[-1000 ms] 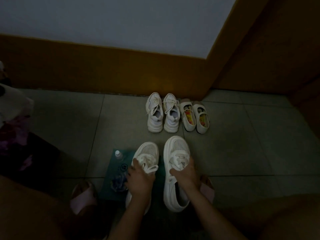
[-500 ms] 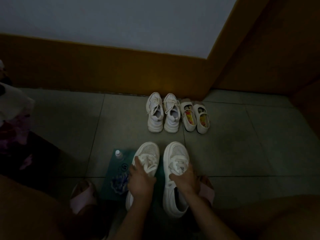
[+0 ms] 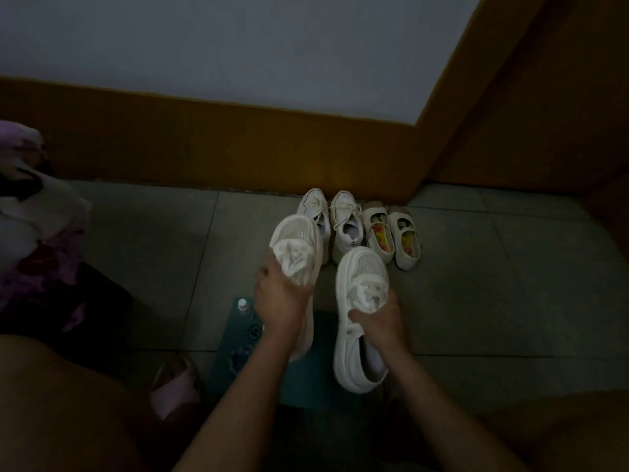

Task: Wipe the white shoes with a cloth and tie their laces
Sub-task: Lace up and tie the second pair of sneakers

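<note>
Two white mesh sneakers with tied laces are lifted off the floor. My left hand (image 3: 280,298) grips the left sneaker (image 3: 296,233) at its laced middle, toe pointing away toward the wall. My right hand (image 3: 377,318) grips the right sneaker (image 3: 357,335) at its tongue and laces, a little lower and nearer. A teal cloth or mat (image 3: 238,349) lies on the floor tiles beneath them, with a small white-capped bottle (image 3: 242,305) standing at its far left corner.
Against the orange skirting stand another pair of white laced sneakers (image 3: 343,226) and a pair of cream strap shoes (image 3: 391,236). Pink slippers (image 3: 173,390) are on my feet. A white and purple bundle (image 3: 30,226) sits at the left. A wooden door frame (image 3: 452,97) rises at the right.
Both hands have lifted the two sneakers off the teal mat and carried them forward toward the shoes by the wall; the left one is higher and farther.
</note>
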`<state>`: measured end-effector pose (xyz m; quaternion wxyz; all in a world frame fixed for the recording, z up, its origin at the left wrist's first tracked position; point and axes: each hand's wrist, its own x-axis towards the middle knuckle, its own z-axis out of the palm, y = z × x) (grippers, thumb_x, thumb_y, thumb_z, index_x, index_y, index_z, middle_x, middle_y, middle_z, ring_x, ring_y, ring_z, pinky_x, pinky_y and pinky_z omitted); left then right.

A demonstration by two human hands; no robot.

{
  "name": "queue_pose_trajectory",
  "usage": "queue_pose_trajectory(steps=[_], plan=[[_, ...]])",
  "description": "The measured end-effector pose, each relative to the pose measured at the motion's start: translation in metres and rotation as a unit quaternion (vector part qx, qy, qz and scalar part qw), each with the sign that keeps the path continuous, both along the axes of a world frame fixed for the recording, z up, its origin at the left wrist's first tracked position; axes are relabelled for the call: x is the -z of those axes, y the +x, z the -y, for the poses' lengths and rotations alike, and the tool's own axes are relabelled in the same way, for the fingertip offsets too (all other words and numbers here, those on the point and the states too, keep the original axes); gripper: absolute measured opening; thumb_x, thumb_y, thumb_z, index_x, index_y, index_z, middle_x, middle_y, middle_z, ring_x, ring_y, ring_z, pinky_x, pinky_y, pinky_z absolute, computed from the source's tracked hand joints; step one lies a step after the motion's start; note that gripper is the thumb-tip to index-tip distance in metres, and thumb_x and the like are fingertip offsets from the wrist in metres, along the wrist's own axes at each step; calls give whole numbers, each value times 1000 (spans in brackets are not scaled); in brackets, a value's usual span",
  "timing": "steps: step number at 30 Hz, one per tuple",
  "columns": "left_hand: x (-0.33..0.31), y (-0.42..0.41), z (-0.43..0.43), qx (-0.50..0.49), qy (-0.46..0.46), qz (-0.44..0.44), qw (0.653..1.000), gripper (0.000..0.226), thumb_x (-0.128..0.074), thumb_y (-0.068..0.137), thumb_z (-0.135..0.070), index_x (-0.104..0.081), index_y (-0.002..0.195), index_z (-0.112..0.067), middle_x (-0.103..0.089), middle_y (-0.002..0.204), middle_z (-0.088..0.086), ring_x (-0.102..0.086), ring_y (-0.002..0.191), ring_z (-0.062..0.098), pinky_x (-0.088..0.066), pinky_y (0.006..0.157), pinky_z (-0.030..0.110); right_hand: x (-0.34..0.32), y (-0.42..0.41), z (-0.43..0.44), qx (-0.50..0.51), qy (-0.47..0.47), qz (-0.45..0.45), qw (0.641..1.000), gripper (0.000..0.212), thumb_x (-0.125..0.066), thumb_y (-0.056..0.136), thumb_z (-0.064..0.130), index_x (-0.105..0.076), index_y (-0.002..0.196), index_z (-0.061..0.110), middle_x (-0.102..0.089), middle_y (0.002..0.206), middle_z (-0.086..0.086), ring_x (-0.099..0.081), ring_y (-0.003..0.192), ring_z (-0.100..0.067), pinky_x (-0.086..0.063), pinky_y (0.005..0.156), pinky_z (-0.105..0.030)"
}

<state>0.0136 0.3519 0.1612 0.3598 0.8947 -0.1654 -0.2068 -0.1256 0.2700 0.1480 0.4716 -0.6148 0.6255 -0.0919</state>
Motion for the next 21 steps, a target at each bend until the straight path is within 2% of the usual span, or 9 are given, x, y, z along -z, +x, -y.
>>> queue_pose_trajectory(steps=[5, 9, 15, 21], plan=[[-38, 78, 31, -37, -35, 44, 998, 94, -80, 67, -30, -26, 143, -19, -49, 130, 16, -52, 115, 35, -48, 88, 47, -25, 64, 41, -37, -45, 21, 998, 99, -84, 62, 20, -28, 143, 14, -41, 142, -11, -43, 128, -31, -40, 105, -43], [-49, 136, 51, -48, -17, 47, 998, 95, -78, 71, -30, -20, 145, -19, -45, 134, 17, -50, 118, 36, -45, 90, 45, -41, 136, 70, -88, -63, -20, 994, 102, -81, 66, 30, -20, 146, 18, -35, 146, -11, -39, 130, -35, -38, 105, -50], [-5, 217, 68, -59, 16, 36, 998, 93, -78, 70, -31, -23, 143, -18, -51, 129, 17, -53, 114, 36, -47, 87, 45, -20, 237, 100, -116, -49, -41, 991, 104, -80, 65, 35, -17, 146, 17, -33, 147, -11, -39, 130, -35, -42, 101, -50], [58, 285, 82, -21, 39, 62, 997, 91, -77, 69, -32, -23, 141, -20, -52, 126, 16, -56, 109, 36, -51, 86, 51, 35, 304, 120, -126, -21, -66, 990, 95, -75, 75, 30, -13, 147, 14, -29, 149, -12, -36, 133, -33, -38, 102, -41]])
